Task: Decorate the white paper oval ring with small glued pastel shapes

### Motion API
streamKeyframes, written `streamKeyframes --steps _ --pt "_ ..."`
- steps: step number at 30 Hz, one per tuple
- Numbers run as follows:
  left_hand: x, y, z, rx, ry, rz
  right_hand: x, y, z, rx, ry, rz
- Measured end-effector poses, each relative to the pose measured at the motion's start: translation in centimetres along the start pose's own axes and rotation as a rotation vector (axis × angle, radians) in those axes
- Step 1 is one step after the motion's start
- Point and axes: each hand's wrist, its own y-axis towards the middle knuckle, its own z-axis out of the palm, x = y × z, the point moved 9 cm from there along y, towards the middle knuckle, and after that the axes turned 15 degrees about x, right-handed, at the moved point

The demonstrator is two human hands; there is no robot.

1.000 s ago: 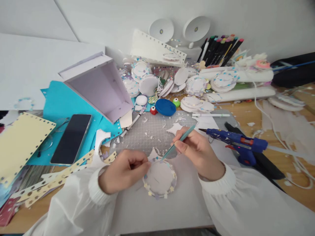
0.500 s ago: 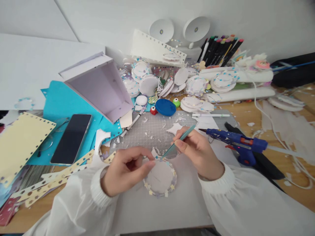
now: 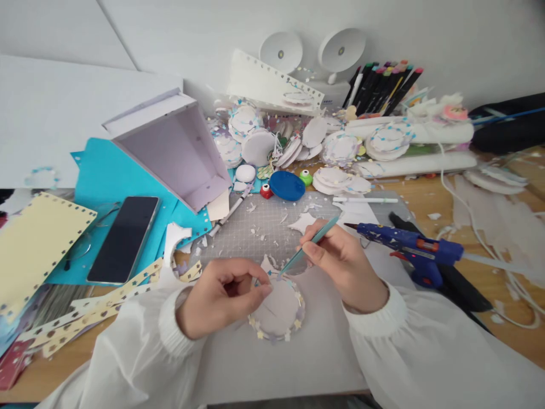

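A round white disc (image 3: 279, 309) lies flat on white paper. Around its edge runs a ring of small stars (image 3: 297, 324) in pale yellow, lilac and blue. My left hand (image 3: 225, 295) is over the disc's upper left edge, thumb and index fingertips drawn together; what lies between them, if anything, is too small to make out. Slim teal tweezers (image 3: 309, 247) are gripped in my right hand (image 3: 344, 264), their point down at the ring's top edge, close to my left fingertips. A jagged white paper scrap (image 3: 269, 263) lies just beyond the ring.
At right lies a blue glue gun (image 3: 409, 241) with its nozzle toward my right hand. A grey cutting mat (image 3: 255, 216) strewn with scraps is ahead, with a blue lid (image 3: 287, 186) behind it. A phone (image 3: 124, 238) and an open lilac box (image 3: 170, 153) are left.
My left hand has shifted very slightly, its fingertips now a bit closer to the ring's edge. The right hand and tweezers hold nearly the same position.
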Motion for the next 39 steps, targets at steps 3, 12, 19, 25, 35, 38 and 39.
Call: streamKeyframes --steps 3,12,19,25,35,38,39 --pt "-0.3 0.0 -0.1 -0.005 0.005 0.026 0.0 0.0 0.0 0.004 0.007 0.004" --pt "-0.5 0.0 0.0 -0.004 0.011 0.054 -0.2 0.0 0.1 0.007 0.042 0.025" --pt "-0.8 -0.1 0.1 0.001 0.024 0.068 -0.5 0.1 0.3 0.028 0.102 0.029" --pt "-0.9 -0.1 0.0 -0.005 0.027 0.072 -0.7 0.0 0.3 0.025 0.143 0.026" --pt "-1.1 -0.1 -0.2 -0.016 0.047 0.092 -0.8 -0.1 0.2 0.016 0.196 0.015" --pt "-1.2 -0.1 -0.2 -0.022 0.057 0.102 -1.1 -0.2 0.2 -0.002 0.24 0.029" --pt "-1.3 -0.1 -0.2 -0.022 0.056 0.105 -1.3 -0.2 0.2 -0.01 0.253 0.035"
